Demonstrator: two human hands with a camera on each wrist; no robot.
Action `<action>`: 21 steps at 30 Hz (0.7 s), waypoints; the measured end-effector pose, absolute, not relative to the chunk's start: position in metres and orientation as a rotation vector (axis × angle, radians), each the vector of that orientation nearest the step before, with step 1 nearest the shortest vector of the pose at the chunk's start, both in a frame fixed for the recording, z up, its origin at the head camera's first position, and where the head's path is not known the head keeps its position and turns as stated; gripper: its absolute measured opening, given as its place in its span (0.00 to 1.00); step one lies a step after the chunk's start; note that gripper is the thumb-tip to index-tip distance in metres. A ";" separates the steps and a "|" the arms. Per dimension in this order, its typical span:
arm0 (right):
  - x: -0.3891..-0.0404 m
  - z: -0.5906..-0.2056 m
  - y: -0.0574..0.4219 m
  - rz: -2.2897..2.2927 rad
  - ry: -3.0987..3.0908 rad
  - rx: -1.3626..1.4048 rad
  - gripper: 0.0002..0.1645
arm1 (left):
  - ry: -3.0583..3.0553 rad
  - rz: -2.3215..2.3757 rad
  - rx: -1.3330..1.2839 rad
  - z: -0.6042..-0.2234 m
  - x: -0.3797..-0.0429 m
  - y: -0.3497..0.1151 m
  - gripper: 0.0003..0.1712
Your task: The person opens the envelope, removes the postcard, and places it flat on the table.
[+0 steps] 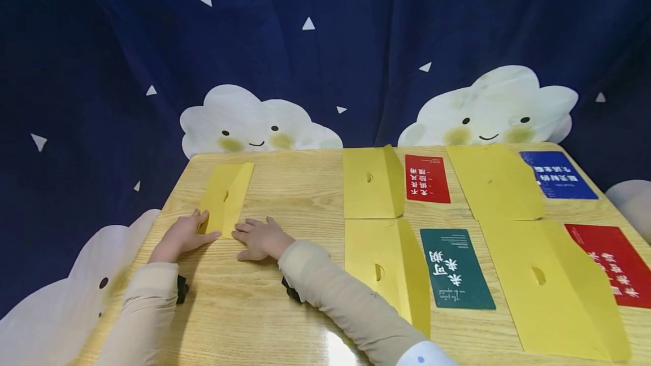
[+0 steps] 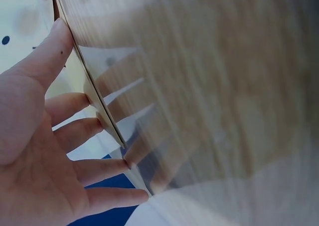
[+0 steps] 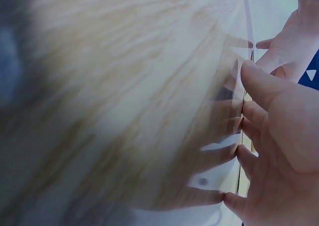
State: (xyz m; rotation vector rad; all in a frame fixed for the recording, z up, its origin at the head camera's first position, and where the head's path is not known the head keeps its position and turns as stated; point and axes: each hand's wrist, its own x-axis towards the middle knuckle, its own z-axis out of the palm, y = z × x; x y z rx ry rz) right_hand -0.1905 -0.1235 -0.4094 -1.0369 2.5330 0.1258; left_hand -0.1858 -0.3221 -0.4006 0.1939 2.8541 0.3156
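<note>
A yellow envelope (image 1: 217, 194) with its flap folded out lies at the far left of the table. My left hand (image 1: 184, 234) is at its near left corner, fingers spread and the thumb along the near edge. In the left wrist view the left hand's fingertips (image 2: 142, 196) rest on the tabletop and at the envelope's edge. My right hand (image 1: 260, 239) lies palm down at the near right corner of the same envelope, fingers apart and touching its edge. The right wrist view shows the right thumb (image 3: 251, 76) and fingers straight, down against the surface.
Several more yellow envelopes (image 1: 368, 185) lie in two columns on the right of the wooden table (image 1: 295, 191). Beside them are a red card (image 1: 427, 179), a green card (image 1: 456, 269), a blue card (image 1: 559, 175) and another red card (image 1: 612, 264). A dark blue cloud-patterned curtain (image 1: 356, 27) hangs behind.
</note>
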 end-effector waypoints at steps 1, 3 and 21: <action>-0.190 -0.409 -0.122 0.127 2.530 -1.036 0.37 | 2.854 0.314 0.193 -0.401 -0.186 -0.321 0.46; -0.190 -0.409 -0.120 0.129 2.522 -1.034 0.37 | 2.860 0.314 0.199 -0.403 -0.186 -0.320 0.46; -0.192 -0.402 -0.097 0.132 2.452 -1.033 0.39 | 2.857 0.221 0.218 -0.393 -0.180 -0.289 0.44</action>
